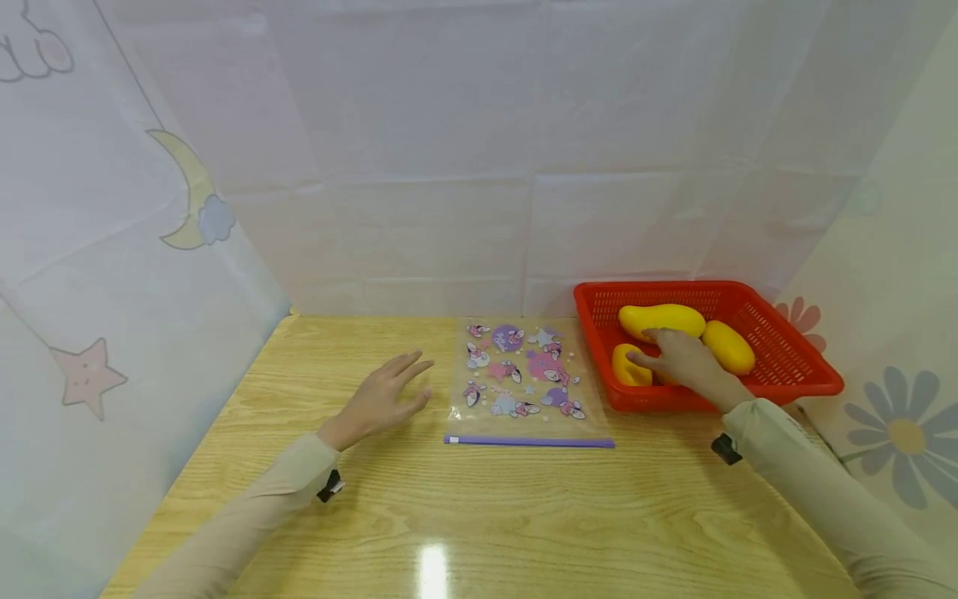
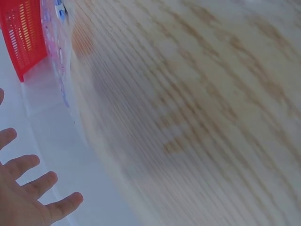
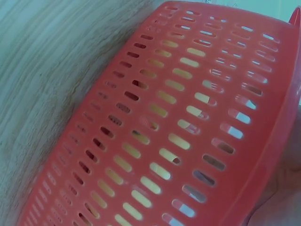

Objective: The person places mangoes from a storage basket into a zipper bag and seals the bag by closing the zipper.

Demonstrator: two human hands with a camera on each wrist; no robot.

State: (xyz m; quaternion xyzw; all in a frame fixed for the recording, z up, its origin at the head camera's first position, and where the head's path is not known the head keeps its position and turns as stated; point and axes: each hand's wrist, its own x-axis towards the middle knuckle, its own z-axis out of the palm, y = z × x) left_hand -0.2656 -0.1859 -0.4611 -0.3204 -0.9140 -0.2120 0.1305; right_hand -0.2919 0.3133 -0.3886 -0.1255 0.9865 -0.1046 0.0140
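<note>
My right hand point(image 1: 687, 363) reaches over the front rim of a red plastic basket point(image 1: 793, 366), its thumb and index finger spread apart above the fruit. A long yellow mango point(image 1: 662, 318) lies at the back, just beyond the fingertips. Another mango point(image 1: 728, 348) lies to the right of the hand, and a smaller-looking yellow mango point(image 1: 630, 368) shows by the thumb. The palm hides part of the basket's contents. My left hand point(image 1: 377, 399) hovers above the table with fingers spread, holding nothing, to the left of a clear printed zip bag point(image 1: 527, 378).
The bag lies flat on the wood-grain table point(image 1: 479, 507), its purple slider strip point(image 1: 531, 442) toward me. The basket stands at the bag's right, near the back. Pale printed sheets point(image 1: 419, 166) hang behind and on both sides.
</note>
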